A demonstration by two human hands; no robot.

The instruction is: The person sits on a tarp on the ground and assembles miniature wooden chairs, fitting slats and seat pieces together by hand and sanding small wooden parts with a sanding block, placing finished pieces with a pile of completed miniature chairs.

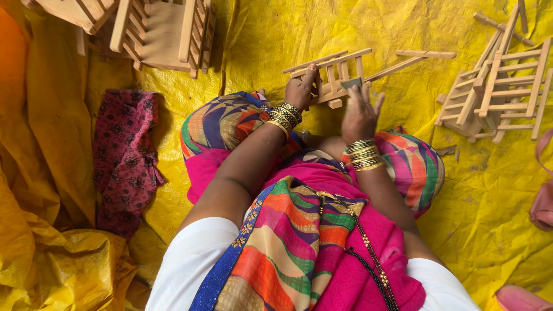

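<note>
Gripping a small slatted wooden frame (334, 78) by its near rail, the left hand (300, 89) is closed around the wood and steadies the piece just above the person's knees. Beside it, the right hand (358, 112) is held half open, fingers spread, pinching a small grey pad (350, 84), probably sandpaper, against the frame's end. Seated on a yellow tarpaulin (276, 34), the person appears to be smoothing the frame. Going on with that would call for a firm hold from the left hand while the pad travels along each slat. Similar frames (495, 86) lie stacked to the right, a loose wooden strip (425, 54) rests just beyond the work, larger wooden pieces (161, 29) sit at upper left, and a maroon patterned cloth (124, 155) lies crumpled to the left.
</note>
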